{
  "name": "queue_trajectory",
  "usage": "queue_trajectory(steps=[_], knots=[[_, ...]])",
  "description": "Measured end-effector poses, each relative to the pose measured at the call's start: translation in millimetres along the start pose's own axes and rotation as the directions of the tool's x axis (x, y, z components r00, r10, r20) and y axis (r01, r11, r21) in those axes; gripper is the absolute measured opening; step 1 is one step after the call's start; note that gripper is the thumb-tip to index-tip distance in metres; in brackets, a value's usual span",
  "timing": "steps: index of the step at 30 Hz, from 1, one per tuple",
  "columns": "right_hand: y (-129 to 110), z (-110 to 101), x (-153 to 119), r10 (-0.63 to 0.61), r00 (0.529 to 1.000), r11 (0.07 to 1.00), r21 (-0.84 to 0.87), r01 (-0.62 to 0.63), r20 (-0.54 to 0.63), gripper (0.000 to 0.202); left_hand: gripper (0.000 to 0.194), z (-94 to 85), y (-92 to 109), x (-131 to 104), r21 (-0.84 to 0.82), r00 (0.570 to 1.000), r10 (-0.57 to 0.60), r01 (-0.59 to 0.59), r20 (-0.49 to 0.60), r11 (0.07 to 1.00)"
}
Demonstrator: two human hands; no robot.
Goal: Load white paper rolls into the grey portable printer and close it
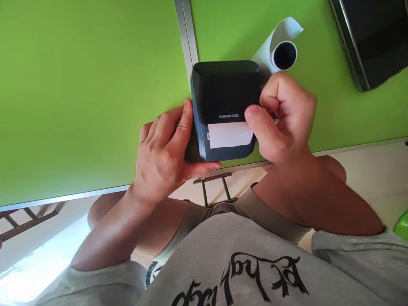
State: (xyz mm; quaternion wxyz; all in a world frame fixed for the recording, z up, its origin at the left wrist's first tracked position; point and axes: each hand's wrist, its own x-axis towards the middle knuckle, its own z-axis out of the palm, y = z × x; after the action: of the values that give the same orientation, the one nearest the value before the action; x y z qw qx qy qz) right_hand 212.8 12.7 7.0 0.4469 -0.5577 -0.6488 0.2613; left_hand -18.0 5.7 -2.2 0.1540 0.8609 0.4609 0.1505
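Observation:
A dark label printer (227, 89) marked NIIMBOT sits near the table's front edge. A blank white paper label (230, 135) sticks out of the slot below its lid. My left hand (164, 148) holds the printer at its left side, fingers along the wall and thumb at the front edge. At the front right corner of the lid, my right hand (285, 117) is closed, its thumb over the label's right end and its fingers curled. A pale edge shows between thumb and fingers, seemingly the paper; the exact grip is partly hidden.
The green table (79, 85) has a metal seam strip (185, 29) behind the printer. A white paper roll with a dark core (266, 53) lies behind it to the right. A black device (376, 42) lies at the far right. My legs are below the table edge.

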Motion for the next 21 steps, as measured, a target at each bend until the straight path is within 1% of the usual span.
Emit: queue_trajectory(steps=[3, 5, 8, 11, 14, 17, 21], knots=[[4.0, 2.2, -1.8, 0.056, 0.998, 0.998, 0.019, -0.055, -0.010, 0.056, 0.113, -1.3, -0.2, 1.8, 0.009, 1.000, 0.005, -0.005, -0.004, 1.000], [5.4, 3.0, -3.1, 0.056, 0.998, 0.998, 0.042, -0.055, -0.016, 0.055, 0.111, -2.0, 0.0, 3.0, 0.020, 1.000, 0.009, -0.009, -0.008, 1.000], [5.5, 2.4, -3.8, 0.054, 0.998, 0.996, 0.064, -0.055, 0.016, 0.050, 0.107, -1.8, 0.3, 4.0, 0.026, 1.000, 0.015, -0.015, -0.019, 1.000], [5.3, 0.4, -2.7, 0.086, 0.995, 0.995, 0.042, -0.088, 0.046, 0.045, 0.111, -0.4, 0.7, 4.3, 0.007, 0.998, 0.020, -0.020, -0.052, 1.000], [6.8, -1.8, -1.7, 0.046, 0.998, 0.997, 0.055, -0.048, 0.053, 0.042, 0.119, 1.5, 1.3, 4.3, -0.011, 0.996, 0.019, -0.020, -0.082, 1.000], [9.9, -3.2, -2.4, -0.015, 0.999, 0.996, 0.093, 0.012, 0.031, 0.040, 0.120, 3.8, 1.3, 4.5, -0.021, 0.998, -0.006, 0.004, -0.055, 1.000], [10.7, -3.4, -3.5, -0.022, 1.000, 0.989, 0.147, 0.022, -0.002, 0.040, 0.121, 6.7, 0.4, 4.9, -0.029, 0.999, -0.033, 0.032, -0.028, 0.999]])
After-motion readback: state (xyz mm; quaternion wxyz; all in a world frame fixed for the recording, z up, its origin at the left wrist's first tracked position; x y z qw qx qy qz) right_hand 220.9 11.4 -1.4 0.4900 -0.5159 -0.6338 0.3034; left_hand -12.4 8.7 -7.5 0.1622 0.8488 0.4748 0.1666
